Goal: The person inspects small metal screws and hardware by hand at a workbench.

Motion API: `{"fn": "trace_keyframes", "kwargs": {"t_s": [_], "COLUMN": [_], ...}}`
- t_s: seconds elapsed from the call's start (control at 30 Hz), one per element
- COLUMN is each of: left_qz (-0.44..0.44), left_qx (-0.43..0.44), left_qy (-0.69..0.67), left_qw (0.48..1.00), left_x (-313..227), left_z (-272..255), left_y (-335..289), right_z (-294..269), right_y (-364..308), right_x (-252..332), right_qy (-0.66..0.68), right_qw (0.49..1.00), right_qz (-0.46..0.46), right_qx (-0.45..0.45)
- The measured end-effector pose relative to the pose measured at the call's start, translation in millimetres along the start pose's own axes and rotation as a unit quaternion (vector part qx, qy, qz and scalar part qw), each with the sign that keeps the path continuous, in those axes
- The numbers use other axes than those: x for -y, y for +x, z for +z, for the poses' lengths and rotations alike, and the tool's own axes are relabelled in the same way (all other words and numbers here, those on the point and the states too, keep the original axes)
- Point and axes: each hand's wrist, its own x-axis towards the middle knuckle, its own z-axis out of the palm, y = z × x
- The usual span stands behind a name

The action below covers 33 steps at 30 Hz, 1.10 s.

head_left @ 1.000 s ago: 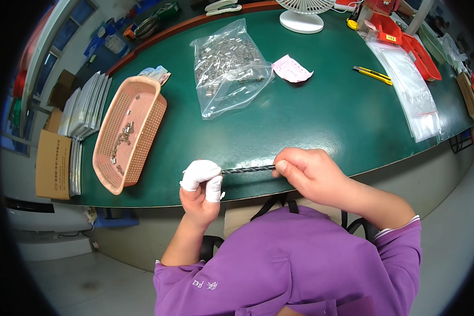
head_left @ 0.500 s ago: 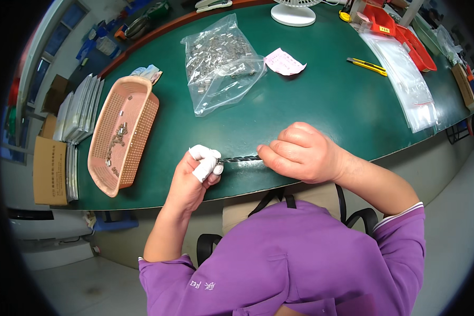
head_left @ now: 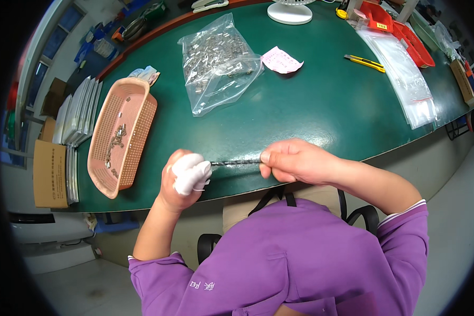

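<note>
A dark, spiral-fluted drill bit lies level between my two hands, above the table's near edge. My right hand pinches its right end between thumb and fingers. My left hand, with white coverings on its fingers, is closed at the bit's other end; whatever sits inside those fingers is hidden. To the left, a pink perforated basket has several small metal pieces lying in it. Beyond my hands rests a clear plastic bag full of small metal parts.
A pink paper slip lies beside the bag on the green table. Farther right are a yellow utility knife, clear plastic bags and red bins. A white fan base stands at the back; a cardboard box is at far left.
My left hand has shifted left and rolled over, hiding its fingertips. My right hand has turned, its thumb now on top, and more of the drill bit shows between them.
</note>
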Motion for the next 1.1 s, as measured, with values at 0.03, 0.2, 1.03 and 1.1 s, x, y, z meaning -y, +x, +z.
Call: {"fn": "trace_keyframes", "kwargs": {"t_s": [0.03,0.2,1.03,1.1], "left_qz": [-0.020,-0.475,-0.496,-0.536], "left_qx": [-0.028,-0.077,-0.110,-0.082], "left_qy": [-0.050,-0.477,-0.533,-0.613], "left_qw": [0.998,0.736,0.677,0.574], "left_x": [0.6,-25.1,-17.8,-18.3], "left_z": [3.9,8.0,9.4,7.3], "left_y": [4.9,5.6,12.5,12.8], "right_z": [1.5,-15.4,-10.9,-12.2], "right_y": [-3.1,1.3,-7.9,-10.4], "right_x": [7.2,1.5,11.4,19.4], "right_qy": [-0.119,-0.586,-0.652,-0.659], "right_qw": [0.989,0.600,0.572,0.561], "right_qz": [-0.059,-0.514,-0.459,-0.464], "right_qx": [-0.071,-0.180,-0.193,-0.186]}}
